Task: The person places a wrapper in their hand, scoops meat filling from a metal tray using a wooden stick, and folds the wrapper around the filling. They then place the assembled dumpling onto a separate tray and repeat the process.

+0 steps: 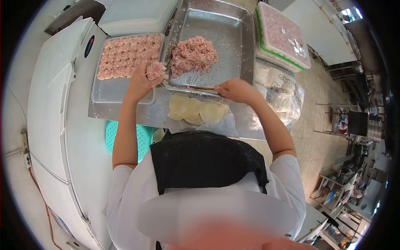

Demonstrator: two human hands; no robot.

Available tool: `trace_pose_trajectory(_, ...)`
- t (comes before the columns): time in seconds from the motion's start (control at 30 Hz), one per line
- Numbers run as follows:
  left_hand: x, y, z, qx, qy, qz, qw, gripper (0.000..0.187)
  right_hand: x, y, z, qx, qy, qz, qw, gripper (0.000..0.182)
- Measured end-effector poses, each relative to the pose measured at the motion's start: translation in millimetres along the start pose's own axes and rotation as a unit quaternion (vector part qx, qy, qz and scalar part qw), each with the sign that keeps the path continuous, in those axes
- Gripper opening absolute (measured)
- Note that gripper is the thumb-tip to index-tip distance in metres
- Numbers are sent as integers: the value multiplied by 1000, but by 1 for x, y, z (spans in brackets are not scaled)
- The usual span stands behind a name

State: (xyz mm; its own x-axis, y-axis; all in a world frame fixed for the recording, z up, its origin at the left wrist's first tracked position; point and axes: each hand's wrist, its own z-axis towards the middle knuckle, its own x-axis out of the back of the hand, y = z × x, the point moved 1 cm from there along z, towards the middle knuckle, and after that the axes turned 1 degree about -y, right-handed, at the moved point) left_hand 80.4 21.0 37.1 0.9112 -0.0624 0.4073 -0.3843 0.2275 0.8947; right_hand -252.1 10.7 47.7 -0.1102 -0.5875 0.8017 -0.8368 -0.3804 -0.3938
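My left hand (141,83) is closed around a meat-filled dumpling (155,71), just above the near right part of a plastic tray (118,93). Rows of similar dumplings (129,52) fill the far part of that tray. My right hand (235,90) grips the handle of a thin wooden spreading stick (203,88) at the near rim of a metal pan (246,46); the stick's tip is hard to make out. A mound of ground meat (193,56) lies in the pan's left half. Round yellowish wrappers (198,109) overlap on plastic between the pan and my apron.
Stacked lidded containers with a green rim (283,35) stand right of the pan, with plastic-wrapped packs (281,93) nearer me. Clear plastic lids (135,16) lie behind the dumpling tray. A white freezer (58,100) borders the left, and a turquoise basket (143,139) sits below the table edge.
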Motion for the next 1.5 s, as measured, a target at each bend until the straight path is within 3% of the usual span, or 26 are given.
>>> trace_pose_trajectory(0.07, -13, 7, 2, 55, -6, -31, 998, 57, 21, 1, -9, 35, -20, 62, 997, 38)
trace_pose_trajectory(0.13, -28, 21, 9, -118, 36, 53, 991, 50, 43, -3, -25, 3, -33, 182, 983, 33)
trace_pose_trajectory(0.17, -33, 28, 12, -117, 39, 55, 991, 50, 41, -2, -25, 6, -34, 181, 983, 33)
trace_pose_trajectory(0.23, -41, 46, 19, -68, -90, 37, 993, 44, 36, -4, -21, 199, 160, 181, 950, 33)
trace_pose_trajectory(0.27, -45, 45, 24, -68, -87, 38, 993, 44, 31, -8, -18, 201, 159, 180, 950, 33)
trace_pose_trajectory(0.33, -53, 42, 35, -130, -153, -5, 980, 36, 20, -14, -12, 174, 136, 179, 959, 33)
trace_pose_trajectory(0.37, -55, 42, 35, -130, -149, -3, 980, 36, 18, -4, -7, 198, 176, 163, 951, 34)
trace_pose_trajectory(0.47, -65, 41, 36, -49, -130, 44, 989, 31, 43, 17, -8, 135, 178, 54, 973, 29)
trace_pose_trajectory(0.53, -73, 23, 37, 143, -32, 34, 989, 30, 49, 2, -22, 109, 227, -4, 968, 30)
trace_pose_trajectory(0.57, -75, 15, 38, 145, -24, 36, 988, 30, 50, -4, -25, 74, 276, -60, 957, 31)
trace_pose_trajectory(0.63, -78, 0, 41, 176, -26, -29, 984, 32, 27, -4, -3, 105, 283, -52, 952, 30)
trace_pose_trajectory(0.7, -77, -9, 46, 128, -50, 34, 990, 38, 0, 19, 17, 129, 290, -40, 947, 29)
trace_pose_trajectory(0.73, -77, -9, 47, 77, -75, 95, 990, 44, -4, 44, 29, 77, 244, -86, 963, 28)
trace_pose_trajectory(0.77, -73, 3, 42, 75, -67, 99, 990, 44, -1, 61, 37, 27, 199, -133, 971, 28)
trace_pose_trajectory(0.83, -63, 43, 25, 159, -7, 36, 987, 50, 18, 66, 11, 25, 190, -93, 977, 27)
trace_pose_trajectory(0.87, -60, 51, 23, 159, -7, 35, 987, 50, 28, 63, -6, 19, 177, -55, 982, 27)
trace_pose_trajectory(0.9, -56, 58, 22, 98, -29, 41, 994, 54, 35, 57, -20, 17, 179, -57, 982, 27)
trace_pose_trajectory(0.97, -52, 73, 22, 33, -45, 46, 997, 58, 46, 44, -40, 101, 203, 209, 951, 27)
trace_pose_trajectory(1.03, -56, 88, 22, -37, -116, 55, 991, 60, 43, 20, -42, 160, 215, 194, 944, 28)
trace_pose_trajectory(1.17, -57, 66, 13, -9, -57, 195, 979, 47, 26, 9, -23, 288, 236, 144, 917, 28)
trace_pose_trajectory(1.2, -55, 42, 17, 9, -76, 164, 984, 46, 36, -2, -32, 289, 237, 139, 917, 28)
trace_pose_trajectory(1.27, -44, 42, 18, 26, -92, 131, 987, 45, 59, -31, -57, 117, 295, -47, 947, 26)
trace_pose_trajectory(1.33, -30, 75, 16, 107, -160, 46, 980, 45, 45, -50, -56, 130, 305, -56, 942, 26)
trace_pose_trajectory(1.37, -24, 69, 14, 104, -161, 45, 980, 45, 41, -60, -54, 142, 314, -61, 937, 26)
trace_pose_trajectory(1.43, -14, 46, 11, 29, -118, 97, 988, 75, 59, -77, -62, 128, 305, -67, 941, 27)
trace_pose_trajectory(1.5, 4, 33, 3, 10, -102, 97, 990, 70, 67, -92, -63, 118, 295, -75, 945, 27)
